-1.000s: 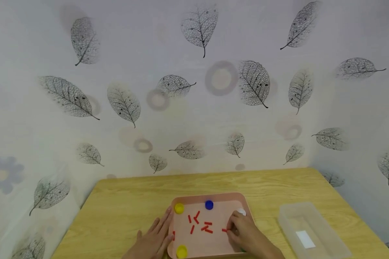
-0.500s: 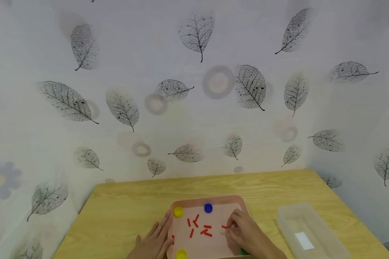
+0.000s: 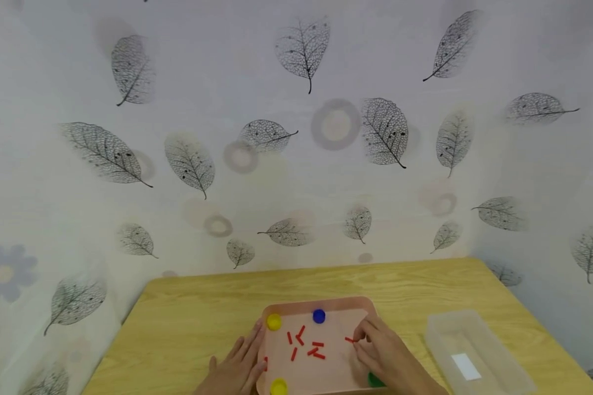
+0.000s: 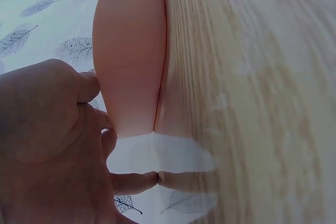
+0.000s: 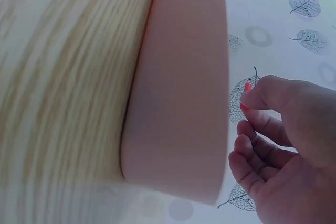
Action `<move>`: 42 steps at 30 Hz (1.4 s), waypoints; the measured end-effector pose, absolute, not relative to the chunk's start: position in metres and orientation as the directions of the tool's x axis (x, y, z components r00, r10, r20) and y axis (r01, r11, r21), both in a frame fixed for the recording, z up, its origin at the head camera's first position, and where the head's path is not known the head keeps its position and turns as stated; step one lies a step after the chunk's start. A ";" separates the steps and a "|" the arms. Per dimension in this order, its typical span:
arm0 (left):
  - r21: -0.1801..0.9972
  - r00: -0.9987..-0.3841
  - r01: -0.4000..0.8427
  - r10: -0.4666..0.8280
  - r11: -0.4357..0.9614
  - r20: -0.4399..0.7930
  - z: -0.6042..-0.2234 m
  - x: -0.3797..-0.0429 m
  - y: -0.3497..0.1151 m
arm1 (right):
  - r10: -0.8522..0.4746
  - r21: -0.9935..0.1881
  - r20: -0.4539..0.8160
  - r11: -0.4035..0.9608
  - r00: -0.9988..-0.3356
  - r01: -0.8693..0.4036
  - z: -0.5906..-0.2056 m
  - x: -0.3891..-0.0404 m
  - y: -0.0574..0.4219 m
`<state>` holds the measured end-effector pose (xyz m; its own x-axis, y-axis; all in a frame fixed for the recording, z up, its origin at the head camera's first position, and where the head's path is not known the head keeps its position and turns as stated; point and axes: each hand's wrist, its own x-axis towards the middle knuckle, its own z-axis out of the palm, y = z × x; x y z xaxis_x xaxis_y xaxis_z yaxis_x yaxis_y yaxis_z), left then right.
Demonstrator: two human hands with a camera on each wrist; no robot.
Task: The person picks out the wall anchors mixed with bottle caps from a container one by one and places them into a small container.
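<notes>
My right hand (image 3: 387,359) pinches a small red stick (image 3: 349,339) between thumb and index finger over the right side of the pink tray (image 3: 333,378). In the right wrist view the stick (image 5: 247,94) pokes up from the fingertips, above the tray's wall (image 5: 178,87). The left hand (image 3: 233,366) lies along the tray's left edge with straight fingers, its thumb at the rim beside a red piece (image 3: 265,362). From the left wrist, the fingers reach along the tray's outer wall (image 4: 131,51). Several red sticks (image 3: 318,344) are scattered mid-tray.
Two yellow discs (image 3: 274,321) are at the tray's left corners, and a blue disc (image 3: 318,316) sits at its back. A green disc (image 3: 375,379) shows partly under the right hand. A translucent box (image 3: 479,356) stands to the right on the wooden table (image 3: 202,307).
My right hand has moved slightly back and right with the red stick. More of the green disc shows, while a white disc is now hidden behind the hand. The left hand stays put.
</notes>
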<state>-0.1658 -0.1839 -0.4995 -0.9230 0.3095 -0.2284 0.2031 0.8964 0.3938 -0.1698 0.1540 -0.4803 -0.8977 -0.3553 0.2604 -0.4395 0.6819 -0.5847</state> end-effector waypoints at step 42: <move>0.387 -0.932 0.198 0.295 0.900 -0.210 -0.501 -0.165 -0.184 | -0.207 -0.302 0.585 0.841 -0.784 -0.448 -0.454 -0.133 0.282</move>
<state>-0.1648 -0.1844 -0.5010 -0.9321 0.2954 -0.2095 0.1984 0.9005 0.3871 -0.1325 0.2822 -0.4543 -0.7840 -0.2067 0.5853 -0.4477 0.8415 -0.3024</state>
